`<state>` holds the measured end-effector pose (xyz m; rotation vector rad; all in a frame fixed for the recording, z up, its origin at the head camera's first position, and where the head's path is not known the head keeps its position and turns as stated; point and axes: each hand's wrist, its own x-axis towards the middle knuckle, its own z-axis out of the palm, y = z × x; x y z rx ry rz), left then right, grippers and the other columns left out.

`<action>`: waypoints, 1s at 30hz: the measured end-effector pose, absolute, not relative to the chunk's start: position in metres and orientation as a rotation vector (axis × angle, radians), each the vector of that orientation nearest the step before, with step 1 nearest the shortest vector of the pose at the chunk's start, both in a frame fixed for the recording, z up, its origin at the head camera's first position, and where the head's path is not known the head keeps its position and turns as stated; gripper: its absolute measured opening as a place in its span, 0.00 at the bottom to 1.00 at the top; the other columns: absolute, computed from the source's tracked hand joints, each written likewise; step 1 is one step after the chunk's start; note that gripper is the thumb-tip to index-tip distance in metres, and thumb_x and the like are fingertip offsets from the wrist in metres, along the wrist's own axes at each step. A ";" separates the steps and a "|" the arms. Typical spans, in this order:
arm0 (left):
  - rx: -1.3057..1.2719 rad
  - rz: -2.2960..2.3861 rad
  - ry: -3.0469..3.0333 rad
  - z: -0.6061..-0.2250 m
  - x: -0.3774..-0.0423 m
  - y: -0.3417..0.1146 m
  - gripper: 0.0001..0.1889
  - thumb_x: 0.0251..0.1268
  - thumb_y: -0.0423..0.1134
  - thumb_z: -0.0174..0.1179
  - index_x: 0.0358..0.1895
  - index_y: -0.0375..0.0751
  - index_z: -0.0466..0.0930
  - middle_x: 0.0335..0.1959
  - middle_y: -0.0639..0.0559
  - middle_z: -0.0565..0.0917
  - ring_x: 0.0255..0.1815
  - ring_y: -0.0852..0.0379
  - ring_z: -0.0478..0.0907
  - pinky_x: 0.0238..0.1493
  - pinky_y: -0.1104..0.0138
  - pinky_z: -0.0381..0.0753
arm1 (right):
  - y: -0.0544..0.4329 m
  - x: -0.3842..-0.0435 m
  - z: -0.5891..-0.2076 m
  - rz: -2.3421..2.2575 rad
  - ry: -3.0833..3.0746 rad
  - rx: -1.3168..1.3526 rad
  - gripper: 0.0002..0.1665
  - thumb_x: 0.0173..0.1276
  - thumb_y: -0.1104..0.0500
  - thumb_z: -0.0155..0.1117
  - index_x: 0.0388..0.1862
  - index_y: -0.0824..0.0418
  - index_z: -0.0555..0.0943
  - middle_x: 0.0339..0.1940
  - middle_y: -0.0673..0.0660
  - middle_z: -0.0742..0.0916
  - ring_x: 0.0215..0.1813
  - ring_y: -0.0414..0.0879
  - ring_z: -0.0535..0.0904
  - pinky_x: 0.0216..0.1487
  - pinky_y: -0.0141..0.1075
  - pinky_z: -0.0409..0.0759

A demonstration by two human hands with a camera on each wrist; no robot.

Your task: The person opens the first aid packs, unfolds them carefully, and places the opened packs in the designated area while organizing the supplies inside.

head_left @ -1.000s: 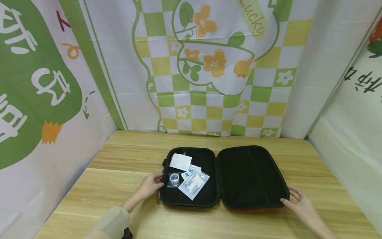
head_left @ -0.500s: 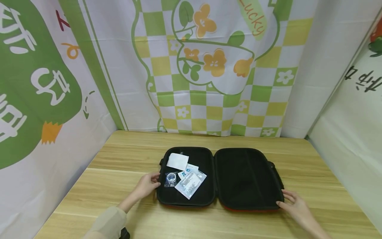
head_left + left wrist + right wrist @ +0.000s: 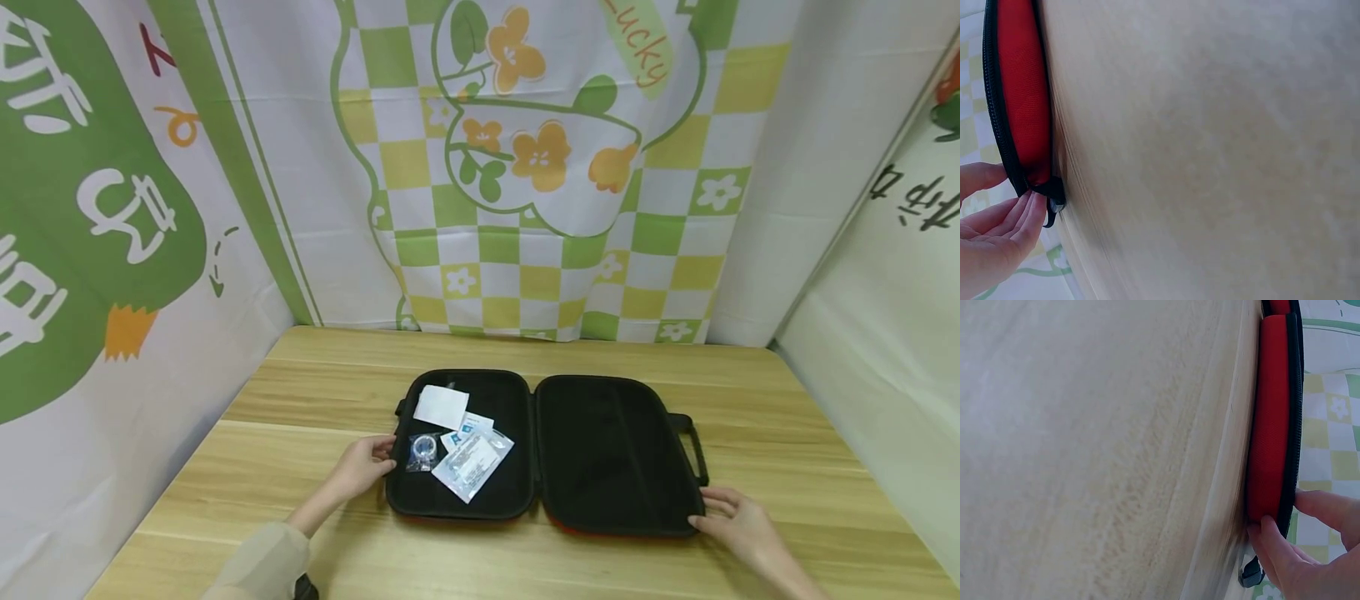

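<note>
A zippered case (image 3: 615, 454) with black lining and a red outer shell lies spread flat on the wooden table, hinged down its middle. Its left half holds a white square packet (image 3: 441, 407), a blue-and-white packet (image 3: 480, 423), a larger silvery packet (image 3: 474, 467) and a roll of tape (image 3: 423, 449) in clear wrap. My left hand (image 3: 360, 468) grips the case's left edge, thumb on the rim. At the lower right corner, my right hand (image 3: 738, 521) pinches the rim between thumb and fingers. The wrist views show the red side (image 3: 1022, 81) and zipper edge (image 3: 1295, 437) near the fingers.
A black carry handle (image 3: 692, 446) sticks out from the case's right side. The wooden table (image 3: 315, 375) surrounds the case. Printed cloth (image 3: 525, 283) hangs behind the table, with more cloth at both sides.
The case has slid left, its right half settling lower and flatter, with both hands moving along on its edges. The handle on the right side has come into view.
</note>
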<state>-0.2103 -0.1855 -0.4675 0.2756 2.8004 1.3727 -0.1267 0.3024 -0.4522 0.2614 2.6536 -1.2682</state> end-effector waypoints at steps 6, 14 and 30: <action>0.268 1.369 2.799 -0.466 -0.204 -0.190 0.19 0.45 0.21 0.57 0.46 0.17 0.71 0.36 0.33 0.79 0.34 0.46 0.77 0.36 0.63 0.79 | 0.301 -0.126 -0.456 -1.302 2.605 0.270 0.38 0.54 0.59 0.65 0.55 0.81 0.60 0.49 0.78 0.73 0.47 0.64 0.74 0.38 0.39 0.79; 0.330 1.404 2.765 -0.471 -0.199 -0.204 0.20 0.47 0.23 0.58 0.47 0.18 0.71 0.36 0.34 0.79 0.35 0.46 0.78 0.37 0.62 0.79 | 0.293 -0.116 -0.457 -1.252 2.644 0.292 0.39 0.50 0.56 0.68 0.53 0.80 0.64 0.41 0.72 0.80 0.43 0.60 0.77 0.39 0.42 0.79; 0.364 1.330 2.764 -0.459 -0.193 -0.203 0.19 0.47 0.22 0.57 0.46 0.15 0.69 0.36 0.31 0.78 0.35 0.44 0.77 0.36 0.62 0.79 | 0.279 -0.125 -0.427 -0.924 2.906 0.015 0.35 0.54 0.54 0.64 0.53 0.75 0.66 0.49 0.77 0.72 0.47 0.68 0.71 0.40 0.51 0.75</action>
